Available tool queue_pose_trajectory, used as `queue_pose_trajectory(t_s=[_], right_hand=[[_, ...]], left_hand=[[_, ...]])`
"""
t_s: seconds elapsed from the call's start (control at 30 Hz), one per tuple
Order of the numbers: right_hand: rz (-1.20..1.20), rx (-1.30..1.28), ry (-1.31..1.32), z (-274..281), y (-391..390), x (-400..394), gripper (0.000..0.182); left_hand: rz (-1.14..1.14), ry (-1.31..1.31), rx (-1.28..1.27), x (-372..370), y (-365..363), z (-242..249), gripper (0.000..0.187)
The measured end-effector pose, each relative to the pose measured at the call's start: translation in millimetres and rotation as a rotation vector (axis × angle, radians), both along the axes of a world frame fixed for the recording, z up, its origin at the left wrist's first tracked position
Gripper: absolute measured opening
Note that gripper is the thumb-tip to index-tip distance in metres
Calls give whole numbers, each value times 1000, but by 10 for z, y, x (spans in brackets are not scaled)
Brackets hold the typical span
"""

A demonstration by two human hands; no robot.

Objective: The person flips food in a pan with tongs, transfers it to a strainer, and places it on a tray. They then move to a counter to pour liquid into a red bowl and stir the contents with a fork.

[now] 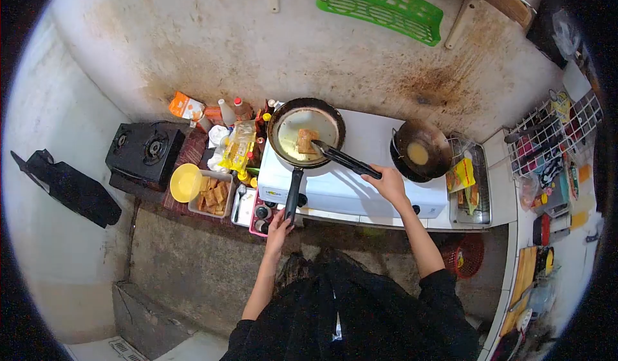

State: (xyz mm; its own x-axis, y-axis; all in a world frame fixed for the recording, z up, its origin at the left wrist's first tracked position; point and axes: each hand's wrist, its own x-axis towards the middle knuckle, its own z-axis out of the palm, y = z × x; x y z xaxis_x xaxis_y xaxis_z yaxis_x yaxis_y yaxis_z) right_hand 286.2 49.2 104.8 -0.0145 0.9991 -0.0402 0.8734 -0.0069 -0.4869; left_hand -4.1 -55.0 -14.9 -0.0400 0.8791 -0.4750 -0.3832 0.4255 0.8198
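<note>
Fingers of the right hand [388,182] grip tongs [344,159] angled up-left onto the food [306,140], while the left hand [280,222] holds the pan handle [293,194].

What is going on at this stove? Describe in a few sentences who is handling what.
A person in dark sleeves stands at a white stove. The left hand grips the black handle of a frying pan, and the right hand holds dark tongs whose tips reach a tan piece of food in the pan. A dark wok with something yellow sits on the other burner. A tray of similar pieces lies to the left.
</note>
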Motion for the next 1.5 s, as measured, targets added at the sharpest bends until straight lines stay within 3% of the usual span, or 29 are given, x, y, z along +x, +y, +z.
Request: queue_pose_trajectory(t_s=[0.1,0.27,0.53,0.87,1.5], right_hand=[[17,48,-44,-9,33,4,47],[-61,-10,93,145,150,-188,46],[-31,-28,-32,-34,202,-321,44],[-6,76,-4,-47,132,-300,46],[-19,3,15,-56,-67,-314,44]], left_hand=[[-9,4,12,-1,5,23,39],[4,-8,23,7,-3,-19,39],[-7,-3,50,13,1,55,38],[-1,-22,58,3,4,-65,38],[-10,25,19,15,-7,42,39]])
